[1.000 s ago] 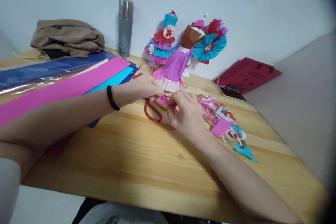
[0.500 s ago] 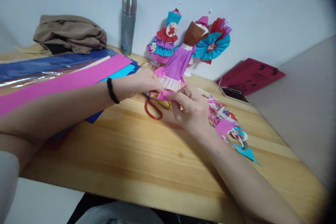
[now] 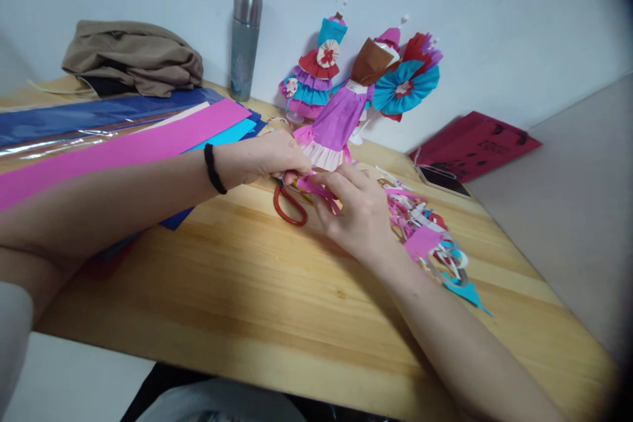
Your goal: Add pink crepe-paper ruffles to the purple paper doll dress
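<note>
Wooden table (image 3: 247, 316): near edge in view; far left part covered by sheets.
Pink sheet (image 3: 148, 145): long, cut off at the left edge; partly hidden by the left forearm.
Brown cloth (image 3: 133, 56): heaped at the back left; folds conceal its form.
Red bag (image 3: 475, 148): tilted at the wall, right.
Purple dress (image 3: 341, 117): on a stand behind the hands; stand mostly hidden.
Paper scraps (image 3: 420, 244): tangled right of the right hand; individual pieces hard to separate.
Right hand (image 3: 353, 208): fingers and thumb bent, gripping the pink strip; exact contact unclear.
Left hand (image 3: 277, 157): closed, pinching the strip's other part; fingertips largely concealed.
Scissors (image 3: 295, 223): red loop visible beneath the hands; blades hidden.
Pink strip (image 3: 321, 190): between both hands, above the scissors; ends covered by fingers, full outline not determinable.
</note>
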Available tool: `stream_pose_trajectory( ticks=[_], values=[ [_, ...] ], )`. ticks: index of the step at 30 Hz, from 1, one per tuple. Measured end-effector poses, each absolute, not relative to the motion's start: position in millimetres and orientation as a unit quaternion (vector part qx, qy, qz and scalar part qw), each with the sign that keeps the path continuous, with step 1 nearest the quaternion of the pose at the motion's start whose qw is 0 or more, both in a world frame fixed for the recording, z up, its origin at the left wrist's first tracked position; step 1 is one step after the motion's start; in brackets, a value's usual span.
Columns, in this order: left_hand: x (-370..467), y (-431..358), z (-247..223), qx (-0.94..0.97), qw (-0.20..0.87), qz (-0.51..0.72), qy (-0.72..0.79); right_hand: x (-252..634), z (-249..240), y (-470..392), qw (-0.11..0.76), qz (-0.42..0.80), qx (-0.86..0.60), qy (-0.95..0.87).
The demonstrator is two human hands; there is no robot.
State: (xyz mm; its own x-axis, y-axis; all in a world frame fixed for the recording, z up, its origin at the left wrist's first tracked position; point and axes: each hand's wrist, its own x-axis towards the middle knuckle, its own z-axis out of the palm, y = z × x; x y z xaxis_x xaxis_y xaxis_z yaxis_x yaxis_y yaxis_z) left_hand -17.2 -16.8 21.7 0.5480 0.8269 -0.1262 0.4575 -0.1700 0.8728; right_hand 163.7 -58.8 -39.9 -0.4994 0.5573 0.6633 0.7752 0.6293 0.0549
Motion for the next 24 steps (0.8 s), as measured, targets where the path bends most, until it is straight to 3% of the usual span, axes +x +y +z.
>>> stream_pose_trajectory(
  ticks=[6, 10, 15, 19, 24],
  values=[
    [-17, -17, 21, 0.753, 0.453, 0.175, 0.444, 162, -37, -63, 0.31, -0.116, -0.402, -0.854],
    [-17, -14, 18, 0.757, 0.44, 0.187, 0.446, 160, -36, -65, 0.3, -0.175, -0.37, -0.861],
    [-20, -6, 10, 0.752, 0.458, 0.207, 0.426, 162, -40, -62, 0.35, -0.309, -0.271, -0.842],
    [-20, -6, 10, 0.754, 0.461, 0.206, 0.42, 168, -45, -57, 0.384, -0.317, -0.176, -0.849],
    [-18, -12, 15, 0.75, 0.471, 0.192, 0.423, 164, -44, -58, 0.37, -0.312, -0.251, -0.838]
  ],
)
